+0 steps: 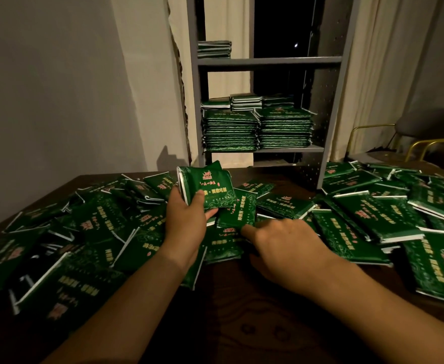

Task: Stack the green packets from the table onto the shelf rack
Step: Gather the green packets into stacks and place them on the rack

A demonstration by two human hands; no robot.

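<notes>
While the right hand is reaching over the dark table, index finger extended, holding nothing, touching a loose packet, the left hand is pinching a gathered packet, lifting it clear for stacking, long axis running left-right, tilted. Beyond, the shelf rack is holding neat stacks.

The left hand is covering the lower left corner of the held packet, hiding its grip fingers behind the wrapper. The right hand is concealing its fingertips and whatever they are touching. Both forearms are running off the bottom edge. The bench is lying mostly buried under loose packets, with piles being cut off left and right. Printing on the shelf rack stacks is reading too small.
</notes>
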